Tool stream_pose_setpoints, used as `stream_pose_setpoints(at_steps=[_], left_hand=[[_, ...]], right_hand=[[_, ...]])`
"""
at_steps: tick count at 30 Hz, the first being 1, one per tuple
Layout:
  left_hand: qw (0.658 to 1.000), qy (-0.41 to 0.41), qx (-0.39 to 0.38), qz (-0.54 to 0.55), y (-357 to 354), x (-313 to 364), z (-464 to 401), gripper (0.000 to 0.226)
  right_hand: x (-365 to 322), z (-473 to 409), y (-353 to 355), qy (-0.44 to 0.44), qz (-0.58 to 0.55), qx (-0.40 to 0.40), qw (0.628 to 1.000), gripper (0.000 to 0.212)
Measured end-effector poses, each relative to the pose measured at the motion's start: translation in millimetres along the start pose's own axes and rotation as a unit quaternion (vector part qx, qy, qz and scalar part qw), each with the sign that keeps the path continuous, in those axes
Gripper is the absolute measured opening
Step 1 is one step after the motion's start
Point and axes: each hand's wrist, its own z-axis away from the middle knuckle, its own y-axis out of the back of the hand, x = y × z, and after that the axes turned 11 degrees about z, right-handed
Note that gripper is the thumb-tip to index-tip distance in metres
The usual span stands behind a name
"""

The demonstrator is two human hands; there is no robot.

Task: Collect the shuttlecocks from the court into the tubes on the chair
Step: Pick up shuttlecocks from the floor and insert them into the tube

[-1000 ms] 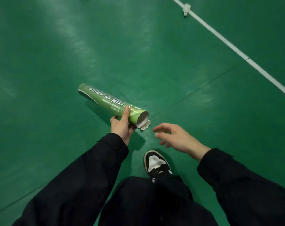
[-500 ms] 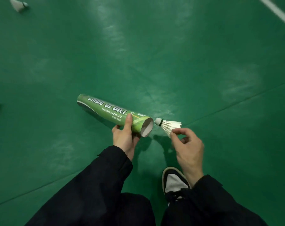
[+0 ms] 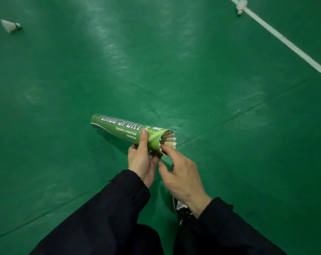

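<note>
Tube held over the court floor, shuttlecocks lying beyond.
A shuttlecock (image 3: 169, 141) is sitting in the right end of the tube (image 3: 126, 131); one shuttlecock (image 3: 10, 25) is lying far left, another (image 3: 241, 6) far right on the line (image 3: 284, 41).
</note>
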Motion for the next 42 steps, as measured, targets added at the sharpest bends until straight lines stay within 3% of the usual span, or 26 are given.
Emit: stream_pose_setpoints(at_steps=[3, 5, 8, 10, 14, 15, 19, 22, 26, 30, 34, 39, 42], left_hand=[[0.999, 0.004, -0.014, -0.033, 0, -4, 13, 0.08], [0.998, -0.011, -0.024, -0.06, -1, -5, 18, 0.089], [0.997, -0.034, -0.041, -0.049, -3, 2, 22, 0.092], [0.998, -0.045, -0.049, -0.017, -3, 7, 22, 0.093], [0.998, -0.051, -0.034, 0.002, 1, 10, 23, 0.092], [0.998, -0.05, -0.033, 0.011, 1, 11, 22, 0.09], [0.999, -0.036, -0.03, 0.018, -6, 10, 17, 0.077], [0.999, -0.018, -0.026, 0.028, -25, 12, 17, 0.075], [1.0, 0.002, -0.018, 0.019, -100, 43, 51, 0.078], [0.998, 0.044, -0.026, -0.039, -199, 82, 120, 0.08], [0.991, 0.095, -0.019, -0.095, -299, 119, 197, 0.082], [0.985, 0.12, -0.006, -0.121, -422, 160, 259, 0.083], [0.985, 0.117, -0.014, -0.128, -484, 184, 264, 0.081]], right_hand=[[-8, -9, 2, -0.02, 0.018, -0.104, 0.994, 0.022], [-12, -18, 5, -0.057, 0.016, -0.134, 0.989, 0.02], [-18, -15, 8, -0.056, -0.081, -0.048, 0.994, 0.025], [-20, -5, 6, -0.019, -0.067, 0.03, 0.997, 0.022], [-18, -5, 4, 0.008, -0.061, 0.044, 0.997, 0.012], [-19, -8, 5, 0.014, -0.063, 0.032, 0.997, 0.008], [-16, -25, 23, -0.012, -0.076, -0.072, 0.994, 0.032], [-12, -49, 57, -0.01, -0.038, -0.149, 0.988, 0.01], [-32, -78, 145, -0.043, -0.06, -0.179, 0.981, 0.015], [-72, -84, 257, -0.131, -0.158, -0.16, 0.966, 0.023], [-123, -87, 370, -0.213, -0.221, -0.119, 0.944, 0.019], [-177, -118, 498, -0.248, -0.247, -0.09, 0.932, 0.016], [-185, -156, 538, -0.264, -0.217, -0.063, 0.938, 0.018]])
